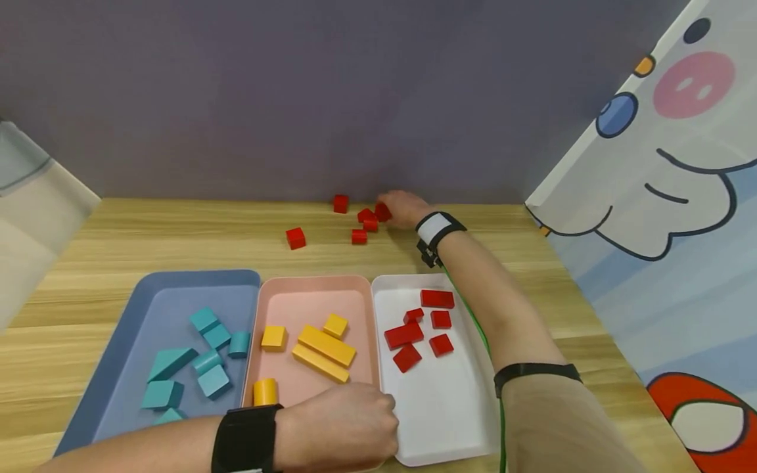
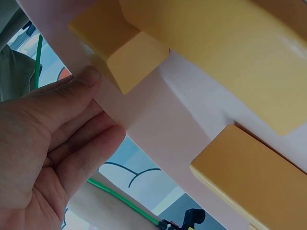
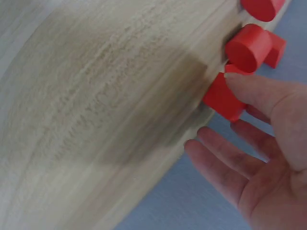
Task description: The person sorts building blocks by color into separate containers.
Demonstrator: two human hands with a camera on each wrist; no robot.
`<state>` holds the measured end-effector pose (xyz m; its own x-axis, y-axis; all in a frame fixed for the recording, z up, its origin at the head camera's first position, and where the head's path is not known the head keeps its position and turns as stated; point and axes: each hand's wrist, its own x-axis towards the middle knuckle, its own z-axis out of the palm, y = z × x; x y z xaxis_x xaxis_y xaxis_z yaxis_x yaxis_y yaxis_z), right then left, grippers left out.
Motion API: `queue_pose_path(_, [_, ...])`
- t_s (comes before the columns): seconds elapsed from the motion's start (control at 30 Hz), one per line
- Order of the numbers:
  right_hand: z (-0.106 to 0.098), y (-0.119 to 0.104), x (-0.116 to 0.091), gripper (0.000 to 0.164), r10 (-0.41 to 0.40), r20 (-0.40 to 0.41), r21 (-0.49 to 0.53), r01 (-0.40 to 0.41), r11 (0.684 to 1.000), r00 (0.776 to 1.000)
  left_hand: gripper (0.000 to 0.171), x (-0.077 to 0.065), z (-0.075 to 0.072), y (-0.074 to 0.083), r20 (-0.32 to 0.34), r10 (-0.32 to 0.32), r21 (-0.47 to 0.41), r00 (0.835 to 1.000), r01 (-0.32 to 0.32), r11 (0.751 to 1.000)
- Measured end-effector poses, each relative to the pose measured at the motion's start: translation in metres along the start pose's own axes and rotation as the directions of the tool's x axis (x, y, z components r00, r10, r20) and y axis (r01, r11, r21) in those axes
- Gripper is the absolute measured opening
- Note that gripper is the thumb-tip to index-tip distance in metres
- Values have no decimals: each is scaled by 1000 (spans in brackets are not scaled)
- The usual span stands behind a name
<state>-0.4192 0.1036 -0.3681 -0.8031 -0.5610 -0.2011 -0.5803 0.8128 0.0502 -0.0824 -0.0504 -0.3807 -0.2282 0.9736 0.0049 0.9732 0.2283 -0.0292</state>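
Note:
At the back of the wooden table, my right hand [image 1: 406, 209] pinches a red block [image 3: 221, 98] between thumb and fingers. Right beside it lie a red cylinder [image 3: 248, 48] and other small red blocks. My left hand [image 1: 340, 424] is over the front right of the pink tray [image 1: 313, 284], fingers loosely curled and holding nothing. In the left wrist view its fingertips overlap the tray's rim, near a yellow block [image 2: 136, 60]. Yellow blocks, including a long one [image 1: 327, 345], lie in that tray. The left forearm hides part of the trays' front.
A blue tray [image 1: 201, 278] with several teal blocks stands on the left. On the right, a white tray [image 1: 449, 420] contains several red blocks. A red cube [image 1: 296, 238] lies behind the pink tray. A grey wall [image 1: 296, 98] rises along the table's back edge; a cartoon-printed panel [image 1: 627, 190] borders the right.

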Motion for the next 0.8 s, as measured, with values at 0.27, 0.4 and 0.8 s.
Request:
queue_pose_path(0.27, [6,4,4,47,33,-18,52,-32,998,999,23,-2,1,-4,2,-6,-45,1000,6,999])
queue_pose_path(0.4, [10,5,2,39,36,-63,62,-32,998,997,23,-3,-1,-5,8,-7,-48,1000,7,999])
queue_pose_path(0.8, [-15,-3,-30,40,-60,-127,60,68,996,990,20,-7,-5,-7,14,2,-12,1000,-2,1000])
